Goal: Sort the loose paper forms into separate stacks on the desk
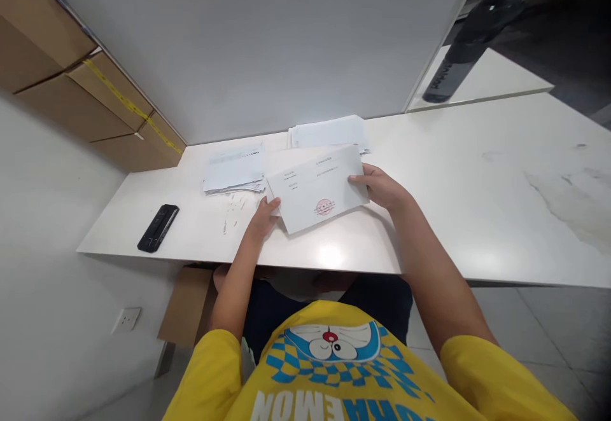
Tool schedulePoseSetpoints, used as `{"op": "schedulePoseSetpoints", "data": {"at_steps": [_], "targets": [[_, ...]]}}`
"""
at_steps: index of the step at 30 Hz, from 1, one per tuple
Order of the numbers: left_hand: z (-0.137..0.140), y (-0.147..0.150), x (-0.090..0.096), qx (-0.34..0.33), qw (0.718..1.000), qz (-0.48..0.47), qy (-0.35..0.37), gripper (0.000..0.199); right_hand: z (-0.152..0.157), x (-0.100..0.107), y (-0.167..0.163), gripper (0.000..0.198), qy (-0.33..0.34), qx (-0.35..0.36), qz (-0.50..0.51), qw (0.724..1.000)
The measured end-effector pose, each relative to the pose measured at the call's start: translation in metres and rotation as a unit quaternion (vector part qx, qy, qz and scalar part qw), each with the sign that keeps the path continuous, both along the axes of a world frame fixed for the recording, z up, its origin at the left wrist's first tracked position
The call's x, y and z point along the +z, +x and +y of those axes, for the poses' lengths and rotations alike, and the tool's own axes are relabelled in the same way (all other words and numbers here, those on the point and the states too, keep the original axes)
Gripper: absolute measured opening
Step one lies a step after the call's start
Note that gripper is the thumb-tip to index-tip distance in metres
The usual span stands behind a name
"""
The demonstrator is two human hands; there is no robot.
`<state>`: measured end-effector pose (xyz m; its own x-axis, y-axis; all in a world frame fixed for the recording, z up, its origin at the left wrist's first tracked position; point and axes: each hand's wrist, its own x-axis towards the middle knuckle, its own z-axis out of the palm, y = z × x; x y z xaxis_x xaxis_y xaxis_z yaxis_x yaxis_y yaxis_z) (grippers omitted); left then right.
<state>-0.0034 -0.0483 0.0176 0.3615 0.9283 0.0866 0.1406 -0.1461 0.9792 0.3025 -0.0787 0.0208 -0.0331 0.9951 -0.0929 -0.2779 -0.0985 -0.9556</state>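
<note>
Between my two hands is a white sheet of paper [310, 182], printed with short lines of text and a round red stamp near its lower edge. It is held tilted above the white table. My left hand [263, 217] pinches its left edge, thumb on top. The right edge is gripped by my right hand [379, 186], also with the thumb on the front and the fingers behind. Just beyond the left hand lies a stack of papers [235, 166]. A second stack of papers [329, 133] lies behind the held sheet, which partly covers it.
A black phone-like device [158, 227] lies on the left of the table [458, 217]. Cardboard boxes [109, 100] are piled at the back left against a grey panel [258, 46]. A dark bottle [449, 71] stands at the back right. An open carton [186, 303] sits below the table.
</note>
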Motion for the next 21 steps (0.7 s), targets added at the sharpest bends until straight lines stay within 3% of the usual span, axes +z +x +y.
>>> {"op": "schedulePoseSetpoints", "data": {"at_steps": [3,6,9,12,16,21], "targets": [[-0.026,-0.02,0.002,0.004,0.999,-0.014,-0.035,0.059,-0.038,0.001,-0.02,0.044,0.015,-0.072,-0.041,0.996],[-0.051,-0.025,-0.008,0.046,0.999,-0.003,-0.007,0.051,-0.078,-0.011,-0.04,0.044,0.051,-0.166,-0.074,0.982],[-0.067,-0.015,-0.013,0.028,0.998,0.005,0.063,0.035,-0.106,-0.021,-0.049,0.051,0.091,-0.157,-0.092,0.979],[-0.074,-0.005,-0.008,-0.029,0.993,-0.007,0.117,0.025,-0.119,-0.014,-0.048,0.043,0.095,-0.138,-0.117,0.979],[-0.072,-0.001,-0.004,0.04,0.991,-0.004,0.126,0.029,-0.122,0.002,-0.053,0.024,0.083,-0.155,-0.199,0.964],[-0.072,0.0,-0.017,0.097,0.992,0.012,0.08,0.043,-0.126,-0.024,-0.059,0.027,0.063,-0.187,-0.214,0.957]]}}
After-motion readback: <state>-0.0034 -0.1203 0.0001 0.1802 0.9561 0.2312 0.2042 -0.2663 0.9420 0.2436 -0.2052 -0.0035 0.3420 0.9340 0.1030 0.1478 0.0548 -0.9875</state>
